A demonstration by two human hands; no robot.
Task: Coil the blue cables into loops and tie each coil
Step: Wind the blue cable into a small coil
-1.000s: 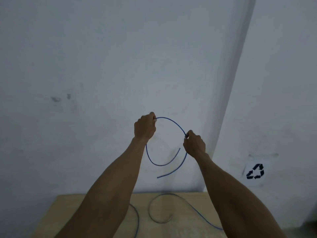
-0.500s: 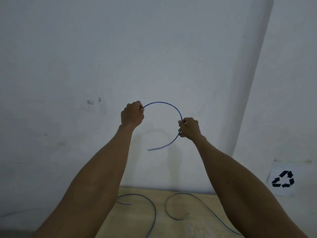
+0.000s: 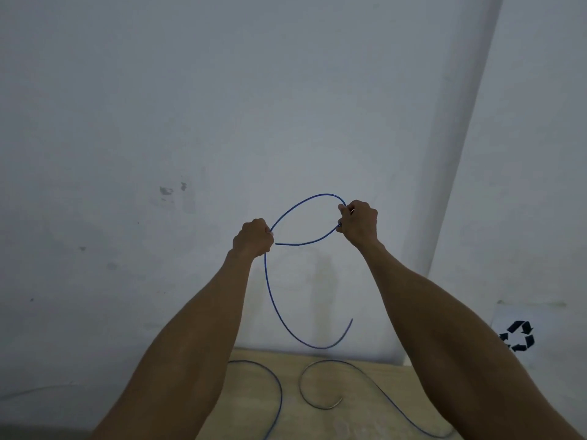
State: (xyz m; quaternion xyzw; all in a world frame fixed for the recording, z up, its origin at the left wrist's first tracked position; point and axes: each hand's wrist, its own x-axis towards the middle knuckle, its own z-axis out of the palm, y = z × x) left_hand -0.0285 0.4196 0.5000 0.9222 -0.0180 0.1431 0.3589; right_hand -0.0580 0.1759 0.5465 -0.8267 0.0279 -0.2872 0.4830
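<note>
In front of a pale grey wall (image 3: 222, 106) w/ a vertical projecting corner (image 3: 444, 185) on the right, two bare forearms reach up and fwd from the bottom of the view. Below them, at the bottom centre, a light wooden bench (image 3: 333, 419) butts against the wall. Two blue cables lie loose on it: one (image 3: 279, 385) curves down by the left forearm, the other (image 3: 300, 384) makes a hooked S shape and runs off toward the bottom right. Neither is coiled or tied. A third blue cable (image 3: 320, 195) is held in the air btwn the hands, above the bench's far edge and clear of it. It arcs up from the left hand (image 3: 253, 238) over to the right hand (image 3: 359, 225). A shorter strand comes back from the right hand, down and left, w/ its free end just beside the left hand, so the two strands outline approx one loop. Below the left hand the rest of the cable hangs down and sweeps right in a C, its end free above the bench. Left hand is a closed fist gripping the cable; right hand has fingers curled, pinching the cable at the fingertips. On the wall at far right is a white sign (image 3: 517, 339) w/ a black recycling symbol. Small dark scuffs (image 3: 165, 190) mark the wall left of the hands.
</note>
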